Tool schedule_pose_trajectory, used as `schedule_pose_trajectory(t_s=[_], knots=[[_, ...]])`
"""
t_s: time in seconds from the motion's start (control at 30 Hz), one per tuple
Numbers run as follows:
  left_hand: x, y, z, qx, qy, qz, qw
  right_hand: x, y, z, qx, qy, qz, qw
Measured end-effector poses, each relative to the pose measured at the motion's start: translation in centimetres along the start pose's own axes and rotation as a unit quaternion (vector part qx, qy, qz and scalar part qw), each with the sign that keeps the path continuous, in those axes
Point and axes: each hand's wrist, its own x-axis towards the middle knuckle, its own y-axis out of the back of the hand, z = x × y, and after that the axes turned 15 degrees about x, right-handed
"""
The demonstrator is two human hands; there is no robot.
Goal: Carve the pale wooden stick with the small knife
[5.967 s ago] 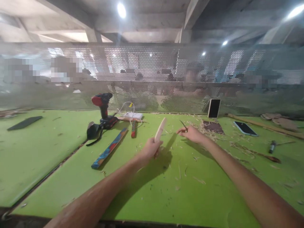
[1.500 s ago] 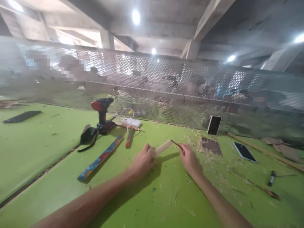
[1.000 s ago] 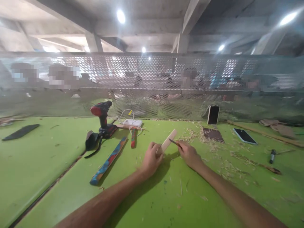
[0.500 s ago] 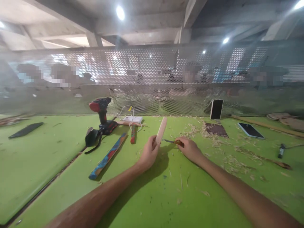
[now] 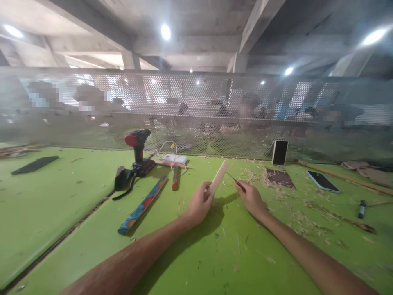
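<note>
My left hand point(image 5: 201, 203) is closed around the lower end of a pale, flat wooden strip point(image 5: 218, 177), which tilts up and away from me to the right. In my right hand point(image 5: 252, 200) is a thin knife point(image 5: 235, 179), its handle mostly covered by my fingers. The blade points up and left, close to the strip's upper right edge; whether it touches is not clear. To the left of my left hand lie a blue, red and brown painted wooden strip point(image 5: 143, 206) and a shorter painted piece point(image 5: 175, 178).
A cordless drill point(image 5: 138, 151) stands upright at left, beside a black holder point(image 5: 122, 179). Behind are a white device with a cable point(image 5: 175, 158) and a perforated metal screen point(image 5: 202, 98). At right: wood shavings point(image 5: 302, 217), brown sandpaper point(image 5: 280, 178), two phones point(image 5: 323, 181) and a marker point(image 5: 362, 209).
The wooden strip now leans further right. The knife has turned, its tip pointing more upward and away from me. Both hands sit slightly further right and lower in view.
</note>
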Motion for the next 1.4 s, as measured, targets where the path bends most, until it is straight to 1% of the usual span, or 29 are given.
schedule_pose_trajectory(t_s=[0.13,0.23,0.33,0.47,0.6,0.77,0.83,0.93,1.03,1.13,1.27,1.33,1.4], knots=[[0.1,-0.2,-0.2,-0.006,0.001,-0.005,1.0,0.2,-0.3,0.3,0.017,0.013,-0.009,1.0],[0.2,0.0,0.0,-0.011,0.007,-0.014,1.0,0.2,-0.3,0.2,0.028,0.009,-0.019,0.999],[0.2,0.3,0.3,0.004,0.017,-0.025,1.0,0.1,-0.3,0.0,0.036,0.007,-0.02,0.999],[0.2,0.3,0.2,0.02,0.029,-0.023,0.999,0.1,-0.2,0.1,0.042,0.004,-0.017,0.999],[0.2,0.4,0.2,0.041,0.025,-0.037,0.998,0.1,-0.3,0.3,0.028,-0.011,-0.019,0.999],[0.1,0.5,0.6,0.071,0.006,-0.05,0.996,-0.1,-0.5,0.4,0.023,-0.043,-0.068,0.997],[0.0,0.5,0.6,0.096,-0.001,-0.051,0.994,-0.1,-0.5,0.5,0.023,-0.047,-0.077,0.996],[0.0,0.6,0.7,0.14,-0.016,-0.059,0.988,0.1,-0.4,0.6,0.015,-0.038,-0.064,0.997],[0.1,0.6,0.7,0.158,-0.027,-0.06,0.985,0.3,-0.4,0.7,0.0,-0.026,-0.042,0.999],[0.1,0.5,0.4,0.158,-0.032,-0.052,0.986,0.1,-0.3,0.5,0.016,-0.044,-0.038,0.998],[0.0,0.4,-0.1,0.125,-0.05,-0.02,0.991,-0.2,-0.3,0.3,0.062,-0.07,-0.033,0.995],[0.0,0.3,-0.3,0.098,-0.057,0.004,0.994,0.0,-0.3,0.3,0.067,-0.063,-0.008,0.996],[0.0,0.3,-0.5,0.059,-0.058,0.015,0.996,0.4,-0.2,0.3,0.061,-0.05,0.026,0.997]])
